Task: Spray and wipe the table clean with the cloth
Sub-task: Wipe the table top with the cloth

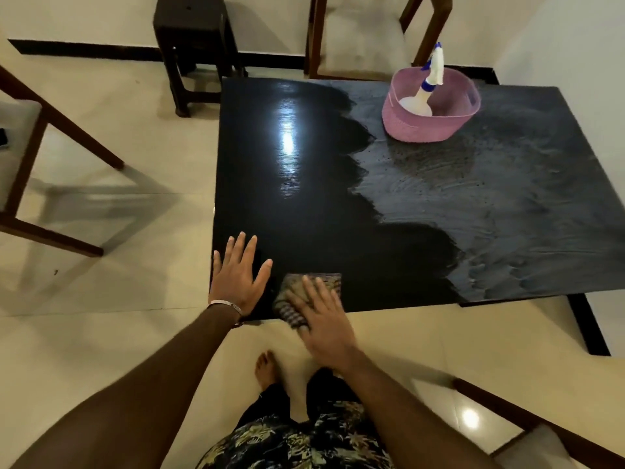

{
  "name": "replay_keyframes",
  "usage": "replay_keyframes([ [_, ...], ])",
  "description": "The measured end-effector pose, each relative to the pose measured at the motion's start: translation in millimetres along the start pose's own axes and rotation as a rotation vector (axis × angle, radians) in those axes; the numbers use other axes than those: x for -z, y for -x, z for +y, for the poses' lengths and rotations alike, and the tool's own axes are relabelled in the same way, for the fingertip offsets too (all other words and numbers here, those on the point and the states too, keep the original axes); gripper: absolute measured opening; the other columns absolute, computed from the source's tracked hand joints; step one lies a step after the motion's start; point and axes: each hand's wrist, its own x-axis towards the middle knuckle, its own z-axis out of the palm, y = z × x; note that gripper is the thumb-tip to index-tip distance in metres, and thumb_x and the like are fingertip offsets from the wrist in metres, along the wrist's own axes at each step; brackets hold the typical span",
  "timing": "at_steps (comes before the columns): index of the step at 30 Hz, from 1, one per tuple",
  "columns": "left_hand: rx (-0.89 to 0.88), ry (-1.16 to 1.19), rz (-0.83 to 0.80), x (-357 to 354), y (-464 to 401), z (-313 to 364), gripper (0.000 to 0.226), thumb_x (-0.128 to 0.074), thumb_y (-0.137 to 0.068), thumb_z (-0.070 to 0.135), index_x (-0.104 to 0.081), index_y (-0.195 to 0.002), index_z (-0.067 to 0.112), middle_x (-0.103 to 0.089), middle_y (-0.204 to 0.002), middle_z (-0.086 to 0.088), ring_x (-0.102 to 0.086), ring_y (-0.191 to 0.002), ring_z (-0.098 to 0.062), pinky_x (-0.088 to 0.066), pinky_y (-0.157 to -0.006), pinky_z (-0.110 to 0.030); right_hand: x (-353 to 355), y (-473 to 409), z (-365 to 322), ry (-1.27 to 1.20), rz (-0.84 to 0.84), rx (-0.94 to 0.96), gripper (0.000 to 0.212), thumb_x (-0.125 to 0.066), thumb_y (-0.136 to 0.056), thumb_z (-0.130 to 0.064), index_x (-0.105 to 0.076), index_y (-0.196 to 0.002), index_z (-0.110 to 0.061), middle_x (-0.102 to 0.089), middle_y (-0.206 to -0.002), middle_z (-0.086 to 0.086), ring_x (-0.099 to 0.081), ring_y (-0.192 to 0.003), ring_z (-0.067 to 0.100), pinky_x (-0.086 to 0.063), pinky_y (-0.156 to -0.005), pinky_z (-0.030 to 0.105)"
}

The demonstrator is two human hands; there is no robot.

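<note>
I have my right hand [321, 319] pressing the cloth [304, 292] flat at the table's [304, 198] six o'clock edge, fingers straight; my left hand [238, 275] rests spread beside it. I should sweep toward three o'clock, overlapping strokes into the hazy half, skirting the basket [429, 106].

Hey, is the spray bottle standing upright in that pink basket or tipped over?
Leaning, not fully upright. The spray bottle sits base down inside the pink basket, its neck and nozzle slanting up past the far rim.
</note>
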Motion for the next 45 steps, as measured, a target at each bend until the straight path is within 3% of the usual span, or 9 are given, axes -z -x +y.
replay_keyframes([
  [4, -0.069, -0.031, -0.045, -17.1, -10.5, 42.4, 0.077, -0.012, -0.089, 0.064, -0.019, -0.153, 0.021, -0.011, -0.162, -0.004, -0.001, -0.150, -0.022, -0.002, -0.120, -0.049, 22.8, 46.1, 113.3, -0.093, 0.098, -0.261, 0.068, -0.038, -0.100, -0.039, 0.004, -0.153, -0.047, 0.018, -0.163, -0.009, 0.021, -0.150, 0.016, 0.010, -0.122, 0.041],
  [9, -0.117, -0.055, -0.119, -50.4, -17.4, 107.3, 0.064, -0.025, -0.098, 0.053, -0.014, -0.154, 0.023, -0.005, -0.162, -0.003, 0.002, -0.150, -0.021, -0.002, -0.121, -0.050, 56.5, 92.4, 263.5, -0.153, 0.163, -0.577, 0.064, -0.042, -0.102, -0.029, -0.010, -0.158, -0.034, 0.002, -0.166, 0.007, 0.006, -0.152, 0.033, -0.002, -0.124, 0.050],
  [14, -0.147, -0.031, -0.123, -83.5, -23.4, 169.3, 0.064, -0.027, -0.099, 0.053, -0.015, -0.154, 0.023, -0.006, -0.162, -0.001, 0.002, -0.150, -0.020, -0.001, -0.121, -0.049, 79.7, 123.9, 394.9, -0.178, 0.181, -0.749, 0.068, -0.028, -0.095, -0.041, -0.018, -0.158, -0.018, -0.006, -0.164, 0.021, -0.002, -0.150, 0.046, -0.006, -0.121, 0.056],
  [21, -0.101, -0.038, -0.104, -114.8, -33.0, 239.8, 0.065, -0.024, -0.097, 0.055, -0.015, -0.154, 0.023, -0.007, -0.162, -0.001, 0.002, -0.150, -0.020, -0.001, -0.120, -0.050, 102.2, 125.3, 453.7, -0.221, 0.267, -0.876, 0.064, -0.036, -0.099, -0.039, -0.019, -0.159, -0.022, -0.005, -0.165, 0.019, -0.002, -0.149, 0.047, -0.008, -0.119, 0.061],
  [24, -0.074, -0.063, -0.089, -123.9, -33.1, 266.5, 0.063, -0.027, -0.099, 0.052, -0.014, -0.154, 0.023, -0.006, -0.162, -0.001, 0.002, -0.150, -0.020, -0.001, -0.121, -0.050, 91.5, 106.2, 395.5, -0.193, 0.262, -0.737, 0.075, -0.026, -0.087, -0.049, -0.022, -0.158, -0.024, -0.010, -0.164, 0.019, -0.005, -0.149, 0.046, -0.009, -0.119, 0.061],
  [29, -0.098, -0.076, -0.071, -131.9, -33.7, 299.7, 0.071, -0.017, -0.093, 0.060, -0.013, -0.154, 0.024, -0.005, -0.163, 0.001, 0.005, -0.149, -0.017, 0.003, -0.120, -0.048, 74.8, 66.1, 266.0, -0.068, 0.103, -0.174, 0.072, -0.040, -0.097, -0.039, 0.001, -0.157, -0.037, 0.019, -0.163, 0.003, 0.023, -0.149, 0.030, 0.015, -0.120, 0.049],
  [33, -0.106, -0.110, -0.057, -130.7, -39.4, 312.2, 0.073, -0.014, -0.091, 0.062, -0.013, -0.154, 0.024, -0.005, -0.163, 0.000, 0.004, -0.150, -0.018, 0.002, -0.120, -0.049, 75.8, 60.4, 277.0, -0.011, -0.007, 0.059, 0.070, -0.043, -0.098, -0.039, -0.006, -0.158, -0.037, 0.020, -0.163, -0.005, 0.023, -0.149, 0.020, 0.014, -0.121, 0.045],
  [39, -0.088, -0.154, -0.081, -123.3, -60.5, 312.6, 0.067, -0.022, -0.097, 0.056, -0.013, -0.154, 0.022, -0.006, -0.163, -0.002, 0.003, -0.150, -0.020, 0.000, -0.120, -0.052, 112.8, 104.0, 470.0, -0.119, 0.249, -0.483, 0.075, -0.037, -0.087, -0.038, -0.015, -0.158, -0.032, -0.006, -0.167, 0.008, -0.004, -0.152, 0.035, -0.010, -0.122, 0.055],
  [45, -0.132, -0.097, -0.104, -132.9, -69.4, 324.7, 0.076, -0.012, -0.090, 0.064, -0.012, -0.154, 0.023, -0.004, -0.163, 0.000, 0.004, -0.150, -0.019, 0.003, -0.120, -0.048, 144.3, 110.2, 566.9, -0.320, 0.322, -1.034, 0.065, -0.043, -0.100, -0.036, -0.016, -0.159, -0.028, 0.002, -0.166, 0.013, 0.004, -0.151, 0.042, -0.001, -0.120, 0.059],
])
